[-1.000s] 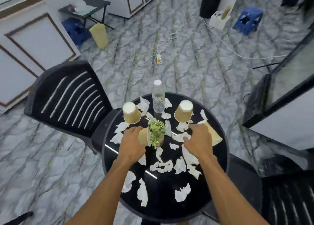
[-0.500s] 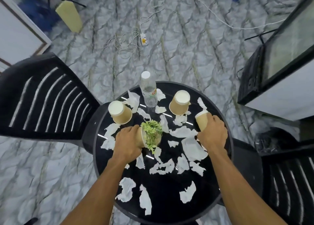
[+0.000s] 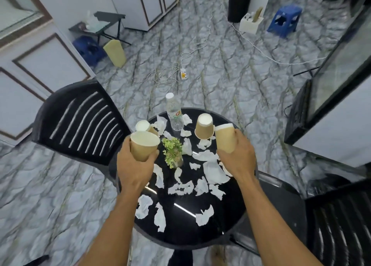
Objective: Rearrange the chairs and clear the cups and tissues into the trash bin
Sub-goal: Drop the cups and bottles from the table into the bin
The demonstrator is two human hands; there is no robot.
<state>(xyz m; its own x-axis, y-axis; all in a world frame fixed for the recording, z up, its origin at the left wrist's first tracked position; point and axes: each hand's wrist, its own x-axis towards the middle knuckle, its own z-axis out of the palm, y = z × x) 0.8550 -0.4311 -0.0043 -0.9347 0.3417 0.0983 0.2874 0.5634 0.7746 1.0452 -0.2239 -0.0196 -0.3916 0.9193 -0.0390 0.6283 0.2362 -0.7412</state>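
Chairs stand by the round counter (image 3: 180, 231), one chair (image 3: 80, 121) at nine o'clock, another chair (image 3: 337, 225) at four. Trash bin (image 3: 240, 2) stands far off at twelve. Paper cups are light and squash easily, so hold their sides softly. Left hand (image 3: 134, 169) fingers curl round one cup (image 3: 143, 147); right hand (image 3: 239, 161) fingers curl round another cup (image 3: 224, 138). Soft tissues (image 3: 214, 172) lie scattered.

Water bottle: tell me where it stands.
Head view: the water bottle stands upright at the far edge of the black table, left of the upside-down paper cup.
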